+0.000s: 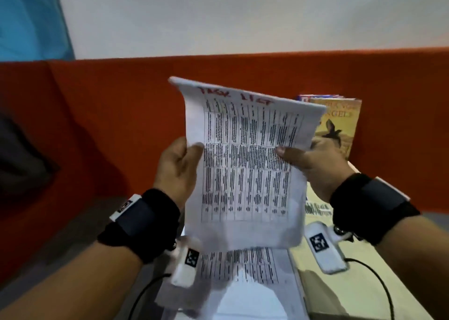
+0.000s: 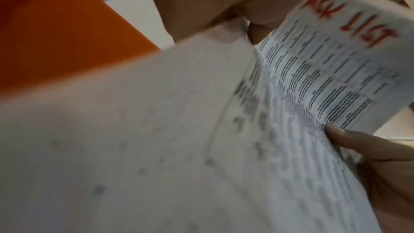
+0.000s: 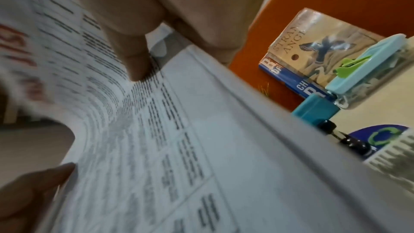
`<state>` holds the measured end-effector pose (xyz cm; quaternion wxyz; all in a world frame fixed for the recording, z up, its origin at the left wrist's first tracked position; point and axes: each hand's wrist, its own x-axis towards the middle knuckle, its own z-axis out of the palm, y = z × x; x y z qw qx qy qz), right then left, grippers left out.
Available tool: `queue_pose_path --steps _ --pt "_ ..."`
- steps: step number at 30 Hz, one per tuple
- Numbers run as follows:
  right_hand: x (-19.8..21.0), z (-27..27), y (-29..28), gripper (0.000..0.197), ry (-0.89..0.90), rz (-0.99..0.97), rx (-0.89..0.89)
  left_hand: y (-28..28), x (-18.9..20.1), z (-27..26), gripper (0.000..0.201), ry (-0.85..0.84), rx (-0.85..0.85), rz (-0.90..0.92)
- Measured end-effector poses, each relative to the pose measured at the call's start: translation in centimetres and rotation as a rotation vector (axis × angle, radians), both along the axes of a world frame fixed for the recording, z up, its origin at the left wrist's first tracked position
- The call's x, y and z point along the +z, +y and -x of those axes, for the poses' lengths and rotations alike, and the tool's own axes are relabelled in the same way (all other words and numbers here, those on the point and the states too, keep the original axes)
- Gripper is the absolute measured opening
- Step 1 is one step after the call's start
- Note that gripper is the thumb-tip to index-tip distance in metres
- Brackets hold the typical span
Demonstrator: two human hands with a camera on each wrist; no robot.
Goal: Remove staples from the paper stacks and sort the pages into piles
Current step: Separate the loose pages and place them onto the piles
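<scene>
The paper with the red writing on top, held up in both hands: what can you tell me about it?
The paper is a white printed sheet, or a thin stack, filled with a grid of small black text under a red handwritten heading. It is held upright above the desk, slightly curved, its top edge curling back. The left hand pinches its left edge and the right hand its right edge, thumbs on the front. More printed pages lie below it.

White page (image 1: 245,164), black table, red heading; orange partition (image 1: 121,115) behind.
</scene>
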<state>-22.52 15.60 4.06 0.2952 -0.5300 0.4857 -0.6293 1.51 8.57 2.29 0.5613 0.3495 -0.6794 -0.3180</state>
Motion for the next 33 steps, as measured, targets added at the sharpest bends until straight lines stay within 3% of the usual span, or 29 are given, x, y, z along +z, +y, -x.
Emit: queue_pose_path --steps 2,7,11,13,17,21,25,27,31,33 --pt "0.5 -0.1 -0.1 0.015 -0.015 0.013 0.003 0.2 0.2 -0.1 0.032 0.042 -0.05 -0.023" --pt "2.3 -0.3 0.1 0.034 -0.143 0.001 0.023 1.0 1.4 -0.1 0.018 0.085 -0.155 -0.098" --pt "2.6 -0.5 0.2 0.044 -0.079 0.075 -0.039 1.2 2.1 0.2 0.018 0.15 -0.066 -0.14" --pt "1.6 -0.7 0.5 0.048 -0.074 0.082 -0.046 1.6 1.6 0.3 0.014 0.153 -0.058 -0.154" --pt "-1.8 -1.5 1.6 0.073 -0.018 -0.01 -0.028 2.1 -1.0 0.3 0.016 0.15 -0.07 -0.286" --pt "-2.0 -1.3 1.0 0.049 -0.102 -0.01 -0.02 1.9 -1.6 0.4 0.023 0.168 -0.117 -0.324" --pt "-2.3 -1.4 0.4 0.049 -0.101 -0.049 -0.044 1.3 -1.6 0.4 0.026 0.138 -0.148 -0.293" --pt "-2.4 -1.2 0.4 0.037 -0.081 -0.06 -0.066 1.4 -1.7 0.3 0.025 0.109 -0.163 -0.282" --pt "0.1 -1.1 1.5 0.015 0.032 -0.065 0.0 1.5 0.3 -0.9 0.028 0.176 -0.228 -0.299" --pt "2.1 -1.3 1.8 0.016 0.05 -0.08 0.088 1.1 1.9 -1.7 0.032 0.186 -0.283 -0.302"
